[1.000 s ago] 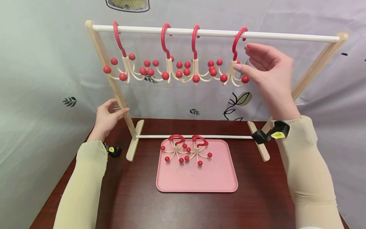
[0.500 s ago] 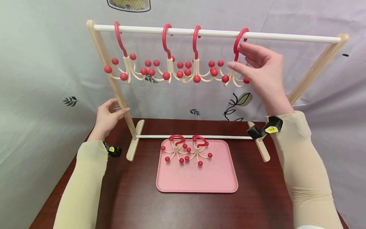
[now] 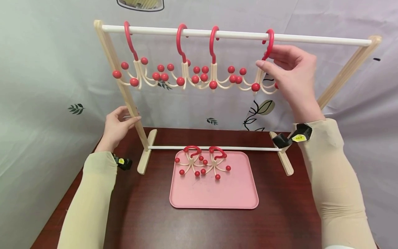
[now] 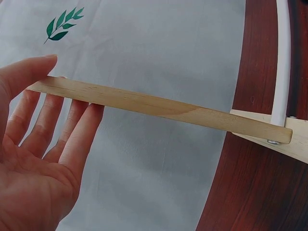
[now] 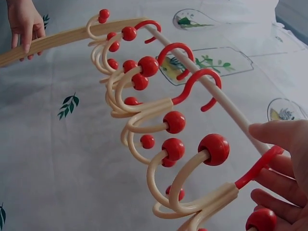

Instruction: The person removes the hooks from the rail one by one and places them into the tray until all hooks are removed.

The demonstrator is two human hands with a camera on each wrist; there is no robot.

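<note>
Four-arm-style claw hangers with red hooks and red ball tips hang from the rack's white rail (image 3: 242, 35). My right hand (image 3: 295, 74) holds the rightmost hanger (image 3: 269, 41) by its red hook and neck, thumb in front and fingers behind. In the right wrist view, that hanger's hook (image 5: 257, 166) lies between thumb and fingers. My left hand (image 3: 115, 126) grips the rack's left wooden post (image 3: 132, 107). Thumb and fingers lie on opposite sides of the post (image 4: 134, 102) in the left wrist view. Further left along the rail hang the other hangers (image 3: 213, 45).
On the dark wooden table (image 3: 149, 221) lies a pink tray (image 3: 224, 193) bearing two more hangers (image 3: 215, 162). A lower white bar (image 3: 168, 147) joins the rack's feet behind the tray. The right post (image 3: 348, 72) stands beyond my right hand. Patterned cloth hangs behind.
The rightmost hanger has turned on the rail and shifted slightly right, its hook now curving the other way. My right hand moved in to its hook, then right. My left hand stays put.
</note>
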